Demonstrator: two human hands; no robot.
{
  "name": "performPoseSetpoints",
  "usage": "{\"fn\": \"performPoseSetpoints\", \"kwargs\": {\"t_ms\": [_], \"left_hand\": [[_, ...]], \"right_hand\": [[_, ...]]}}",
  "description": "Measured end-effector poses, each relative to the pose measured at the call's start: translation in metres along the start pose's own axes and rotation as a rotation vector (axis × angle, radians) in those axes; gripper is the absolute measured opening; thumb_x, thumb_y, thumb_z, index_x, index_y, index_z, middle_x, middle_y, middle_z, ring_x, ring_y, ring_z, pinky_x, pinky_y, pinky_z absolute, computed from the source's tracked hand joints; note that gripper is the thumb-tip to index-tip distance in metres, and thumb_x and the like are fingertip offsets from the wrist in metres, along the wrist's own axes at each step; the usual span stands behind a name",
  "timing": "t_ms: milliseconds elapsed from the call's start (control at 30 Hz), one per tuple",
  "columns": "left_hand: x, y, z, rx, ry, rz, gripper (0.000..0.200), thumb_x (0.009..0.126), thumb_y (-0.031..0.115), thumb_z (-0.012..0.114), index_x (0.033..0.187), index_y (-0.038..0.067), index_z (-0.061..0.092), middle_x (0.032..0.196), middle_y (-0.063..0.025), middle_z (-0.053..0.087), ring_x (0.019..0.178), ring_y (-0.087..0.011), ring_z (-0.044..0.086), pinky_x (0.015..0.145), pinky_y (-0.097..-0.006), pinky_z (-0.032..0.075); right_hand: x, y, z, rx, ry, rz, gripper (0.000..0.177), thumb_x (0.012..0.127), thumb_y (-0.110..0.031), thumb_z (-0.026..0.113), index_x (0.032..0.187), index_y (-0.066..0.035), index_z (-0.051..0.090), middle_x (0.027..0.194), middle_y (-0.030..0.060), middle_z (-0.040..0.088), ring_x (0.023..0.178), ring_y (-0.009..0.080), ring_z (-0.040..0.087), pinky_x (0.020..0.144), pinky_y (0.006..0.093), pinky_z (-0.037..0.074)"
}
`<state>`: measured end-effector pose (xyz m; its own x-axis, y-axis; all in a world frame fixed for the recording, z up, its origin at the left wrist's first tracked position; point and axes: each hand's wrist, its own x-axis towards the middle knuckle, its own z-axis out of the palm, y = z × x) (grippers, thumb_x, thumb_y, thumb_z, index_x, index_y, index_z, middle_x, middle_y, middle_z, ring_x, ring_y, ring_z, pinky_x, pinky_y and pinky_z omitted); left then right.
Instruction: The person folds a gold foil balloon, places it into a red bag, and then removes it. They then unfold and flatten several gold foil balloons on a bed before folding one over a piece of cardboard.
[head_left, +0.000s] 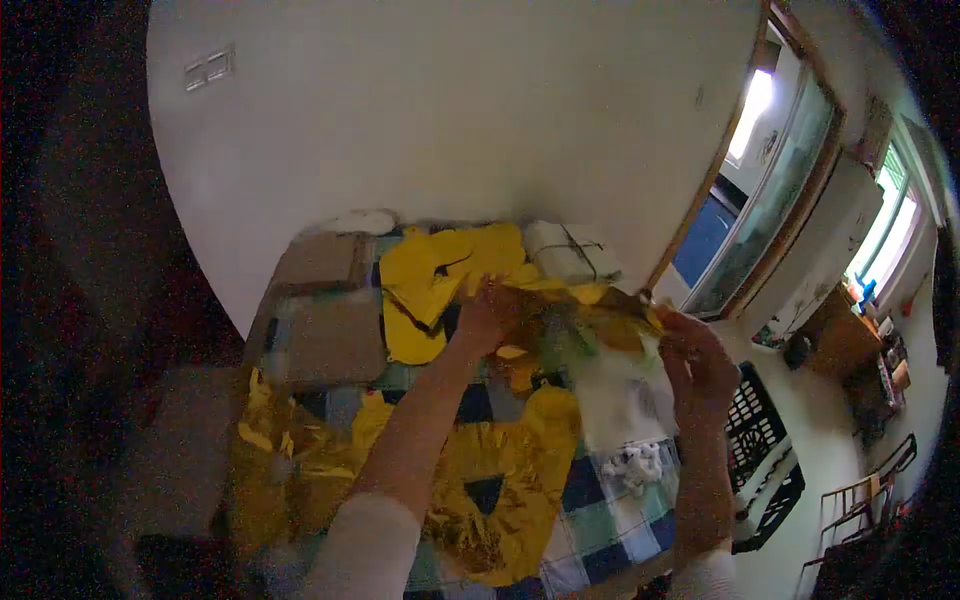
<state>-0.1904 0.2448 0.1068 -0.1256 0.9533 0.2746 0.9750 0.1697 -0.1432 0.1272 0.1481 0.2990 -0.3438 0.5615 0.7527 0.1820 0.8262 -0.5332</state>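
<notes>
A thin, shiny gold-yellow foil piece [590, 305] is stretched in the air above the table, slightly blurred. My left hand [485, 318] is closed on its left end, and my right hand [695, 365] pinches its right end. Behind my left hand lies a flat yellow piece [425, 285] with dark lines on it. Nearer to me rests a larger, crinkled gold foil piece [535, 480] with a gap in its middle. More crumpled gold foil [275, 450] lies left of my left forearm. What the foil pieces are exactly cannot be made out.
A checked cloth [590, 520] covers the table. Brown cardboard-like pieces [330, 340] lie at the left, a pale tied package [570, 250] at the back. White crumpled bits [635, 465] sit at the right. A black crate [755, 420] stands right of the table, near a doorway.
</notes>
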Motion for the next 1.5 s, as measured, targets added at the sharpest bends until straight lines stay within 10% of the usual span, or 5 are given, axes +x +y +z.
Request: {"fn": "performPoseSetpoints", "kwargs": {"t_ms": [367, 867, 1233, 1333, 1500], "left_hand": [[0.009, 0.017, 0.033, 0.167, -0.497, 0.027, 0.054, 0.099, 0.036, 0.038, 0.147, 0.015, 0.027, 0.152, -0.0147, 0.023, 0.14, -0.034, 0.021, 0.113, -0.0588, 0.012], [-0.073, 0.028, 0.062, 0.045, 0.08, 0.037, 0.06, 0.095, 0.046, 0.042, 0.139, 0.005, 0.036, 0.143, -0.0157, 0.037, 0.134, -0.0332, 0.033, 0.106, -0.056, 0.027], [-0.209, 0.027, -0.131, -0.367, -0.304, 0.615, 0.041, 0.093, 0.032, 0.051, 0.123, 0.005, 0.053, 0.123, -0.0171, 0.054, 0.118, -0.0336, 0.051, 0.094, -0.045, 0.045], [-0.263, -0.002, -0.153, -0.371, -0.239, 0.541, 0.04, 0.093, 0.032, 0.052, 0.123, 0.005, 0.053, 0.123, -0.017, 0.054, 0.118, -0.0335, 0.051, 0.095, -0.0451, 0.045], [-0.308, -0.081, -0.19, -0.356, -0.072, 0.216, 0.04, 0.093, 0.031, 0.052, 0.123, 0.005, 0.053, 0.124, -0.017, 0.053, 0.118, -0.0334, 0.05, 0.095, -0.0453, 0.044]], "right_hand": [[-0.108, -0.007, -0.145, -0.071, 0.428, 0.078, 0.019, 0.085, -0.015, 0.066, 0.1, -0.004, 0.061, 0.109, 0.0157, 0.062, 0.101, 0.0231, 0.06, 0.085, 0.0355, 0.049], [-0.185, -0.013, -0.163, -0.174, 0.525, 0.062, 0.03, 0.081, -0.025, 0.07, 0.098, -0.002, 0.06, 0.1, 0.0165, 0.062, 0.093, 0.0237, 0.061, 0.079, 0.0341, 0.05], [-0.122, -0.02, -0.08, 0.292, 0.329, 0.221, 0.02, 0.073, -0.01, 0.074, 0.085, 0.001, 0.062, 0.088, 0.0143, 0.064, 0.088, 0.0217, 0.061, 0.078, 0.034, 0.05], [-0.068, 0.001, -0.037, -0.421, 0.069, -0.376, 0.019, 0.077, -0.01, 0.071, 0.095, -0.01, 0.066, 0.107, 0.0089, 0.066, 0.104, 0.0285, 0.059, 0.093, 0.0377, 0.044], [0.01, 0.084, 0.03, -0.223, 0.177, -0.179, 0.023, 0.082, -0.017, 0.07, 0.099, -0.002, 0.067, 0.097, 0.0108, 0.068, 0.084, 0.0159, 0.063, 0.076, 0.0337, 0.049]]}}
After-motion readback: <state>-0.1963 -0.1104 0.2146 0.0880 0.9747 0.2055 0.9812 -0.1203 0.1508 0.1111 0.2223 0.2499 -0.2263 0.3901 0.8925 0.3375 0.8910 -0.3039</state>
